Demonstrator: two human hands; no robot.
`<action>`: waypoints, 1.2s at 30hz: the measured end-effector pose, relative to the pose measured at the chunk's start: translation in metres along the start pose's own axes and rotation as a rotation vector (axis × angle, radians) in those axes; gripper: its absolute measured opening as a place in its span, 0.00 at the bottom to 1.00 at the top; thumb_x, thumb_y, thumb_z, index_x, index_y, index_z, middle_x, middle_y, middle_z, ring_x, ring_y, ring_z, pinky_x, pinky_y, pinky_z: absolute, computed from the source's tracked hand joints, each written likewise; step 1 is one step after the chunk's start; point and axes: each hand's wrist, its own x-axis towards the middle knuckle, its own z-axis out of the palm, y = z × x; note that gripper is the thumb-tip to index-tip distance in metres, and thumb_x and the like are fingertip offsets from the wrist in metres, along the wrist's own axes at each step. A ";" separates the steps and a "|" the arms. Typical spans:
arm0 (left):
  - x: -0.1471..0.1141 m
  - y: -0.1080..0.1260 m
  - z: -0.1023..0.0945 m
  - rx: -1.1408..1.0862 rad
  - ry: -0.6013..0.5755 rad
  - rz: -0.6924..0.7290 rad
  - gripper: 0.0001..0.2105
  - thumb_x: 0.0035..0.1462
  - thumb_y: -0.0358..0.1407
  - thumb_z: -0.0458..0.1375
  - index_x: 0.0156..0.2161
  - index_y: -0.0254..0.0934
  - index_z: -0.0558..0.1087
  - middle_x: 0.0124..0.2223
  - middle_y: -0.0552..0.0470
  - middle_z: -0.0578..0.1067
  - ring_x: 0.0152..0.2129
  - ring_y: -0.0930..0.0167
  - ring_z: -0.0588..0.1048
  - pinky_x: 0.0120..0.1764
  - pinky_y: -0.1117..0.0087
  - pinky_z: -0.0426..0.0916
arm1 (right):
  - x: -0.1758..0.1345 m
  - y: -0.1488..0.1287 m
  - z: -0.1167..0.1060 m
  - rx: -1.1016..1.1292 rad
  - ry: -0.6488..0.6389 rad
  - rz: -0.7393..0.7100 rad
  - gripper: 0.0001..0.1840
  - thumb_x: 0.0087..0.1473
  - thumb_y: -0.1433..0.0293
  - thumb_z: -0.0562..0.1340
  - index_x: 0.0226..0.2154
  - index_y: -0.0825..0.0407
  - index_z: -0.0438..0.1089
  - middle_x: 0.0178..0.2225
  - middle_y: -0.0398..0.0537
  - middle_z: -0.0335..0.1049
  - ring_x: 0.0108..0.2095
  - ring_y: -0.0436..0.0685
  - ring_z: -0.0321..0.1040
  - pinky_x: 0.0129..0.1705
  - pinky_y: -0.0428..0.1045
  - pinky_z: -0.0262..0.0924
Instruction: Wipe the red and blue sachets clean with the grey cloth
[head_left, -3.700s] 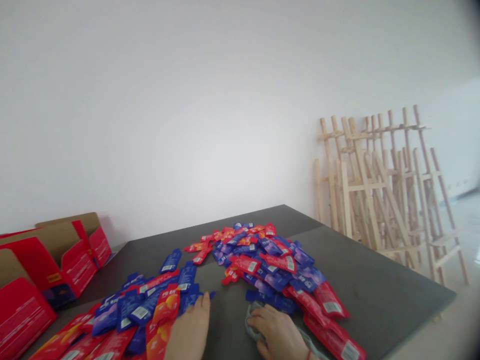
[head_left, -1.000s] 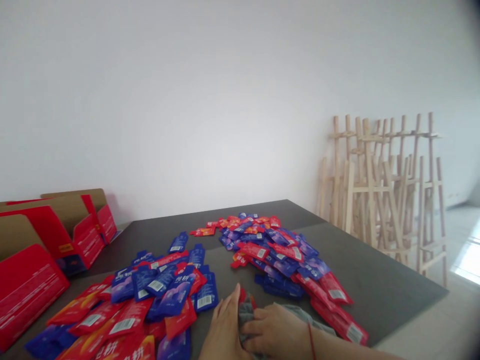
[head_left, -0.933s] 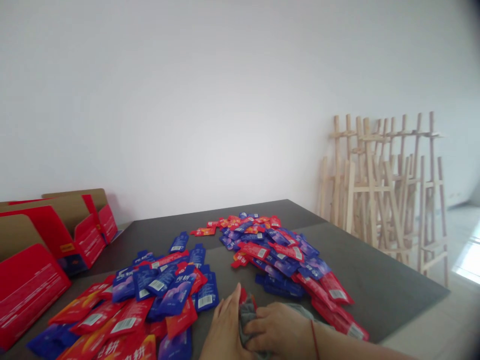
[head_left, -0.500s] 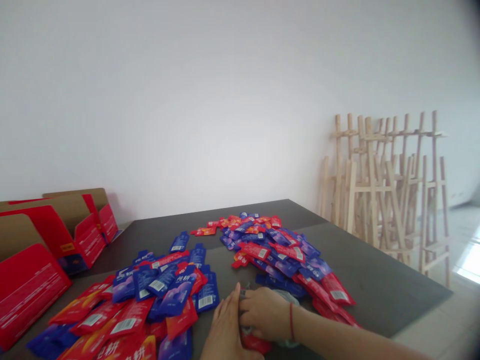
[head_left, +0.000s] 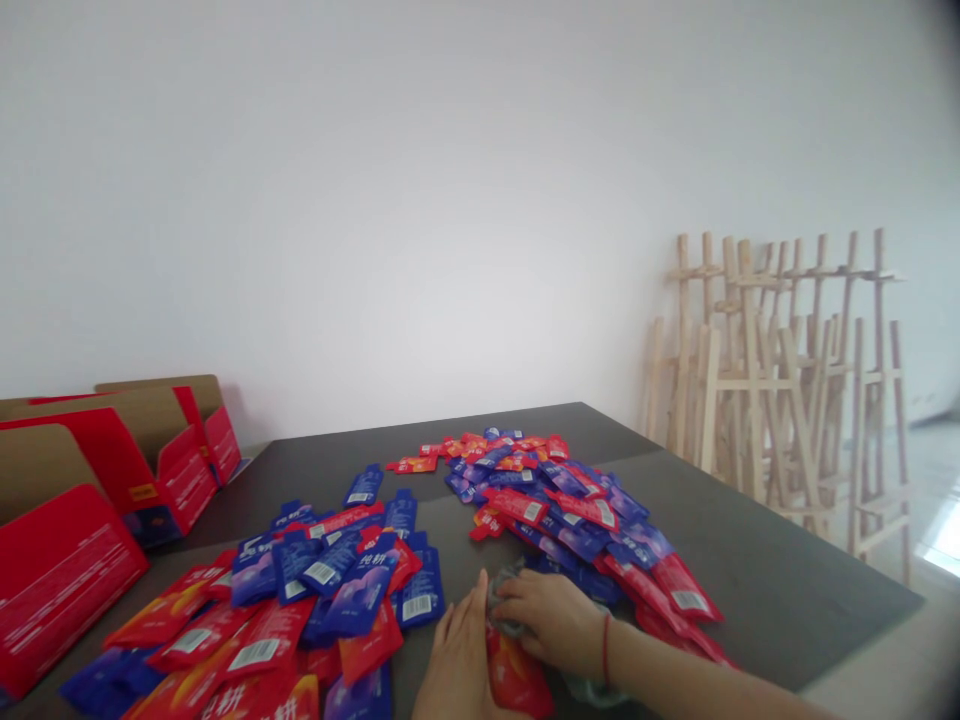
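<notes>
A red pouch (head_left: 517,675) with an orange print lies on the table in front of me, at the bottom of the view. My left hand (head_left: 459,660) steadies its left side, fingers stretched along the edge and thumb across its lower part. Bunched under the curled fingers of my right hand (head_left: 551,618) is a grey-green cloth (head_left: 504,582), pressed on the pouch's upper end. More of that cloth hangs below my right wrist. The top of the pouch is hidden by the cloth and fingers.
Red and blue pouches form a loose pile (head_left: 352,585) on my left and another pile (head_left: 555,495) to the right. Open red cardboard boxes (head_left: 67,590) line the left side of the dark table (head_left: 750,560). Wooden easels (head_left: 750,380) stand beyond its right edge.
My right hand has slid with the cloth toward the upper right, and more of the red pouch's front shows. My left hand stays at its side. The whole view has shifted slightly.
</notes>
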 end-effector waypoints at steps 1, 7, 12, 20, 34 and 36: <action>-0.001 0.002 -0.001 -0.003 -0.001 -0.002 0.66 0.29 0.36 0.75 0.71 0.24 0.43 0.72 0.28 0.51 0.69 0.53 0.54 0.69 0.47 0.45 | 0.006 0.003 -0.002 -0.005 -0.011 0.035 0.19 0.57 0.71 0.62 0.51 0.49 0.75 0.51 0.49 0.75 0.47 0.62 0.70 0.48 0.53 0.63; -0.009 0.012 -0.012 -0.001 -0.019 -0.028 0.64 0.33 0.38 0.74 0.71 0.21 0.43 0.72 0.30 0.51 0.69 0.53 0.52 0.70 0.50 0.43 | 0.008 0.006 -0.008 -0.010 -0.033 0.021 0.20 0.58 0.70 0.61 0.53 0.50 0.75 0.52 0.50 0.75 0.47 0.62 0.69 0.48 0.53 0.63; -0.012 0.003 -0.014 0.042 -0.049 0.063 0.46 0.51 0.37 0.60 0.71 0.23 0.45 0.73 0.34 0.49 0.70 0.57 0.50 0.69 0.48 0.45 | -0.032 0.004 -0.003 0.008 0.001 -0.089 0.23 0.56 0.70 0.62 0.55 0.47 0.72 0.54 0.49 0.74 0.44 0.60 0.69 0.43 0.52 0.62; -0.007 -0.017 -0.002 0.154 0.010 0.143 0.33 0.60 0.28 0.45 0.71 0.27 0.49 0.71 0.35 0.56 0.68 0.59 0.55 0.67 0.46 0.53 | -0.064 -0.004 0.005 -0.130 0.114 -0.324 0.16 0.61 0.64 0.63 0.51 0.44 0.72 0.50 0.44 0.76 0.37 0.56 0.69 0.31 0.50 0.58; -0.009 -0.008 -0.011 0.197 -0.016 0.141 0.32 0.59 0.28 0.47 0.69 0.31 0.58 0.71 0.38 0.58 0.68 0.58 0.56 0.67 0.46 0.54 | -0.065 -0.007 -0.005 0.064 0.002 -0.214 0.20 0.56 0.67 0.65 0.52 0.43 0.74 0.55 0.45 0.75 0.45 0.60 0.72 0.42 0.52 0.64; -0.009 -0.007 -0.012 0.206 -0.022 0.139 0.32 0.58 0.27 0.48 0.68 0.30 0.59 0.71 0.38 0.58 0.68 0.58 0.56 0.67 0.46 0.53 | -0.069 -0.001 -0.004 0.099 -0.002 -0.100 0.25 0.51 0.71 0.65 0.53 0.45 0.74 0.54 0.48 0.75 0.46 0.62 0.71 0.46 0.53 0.65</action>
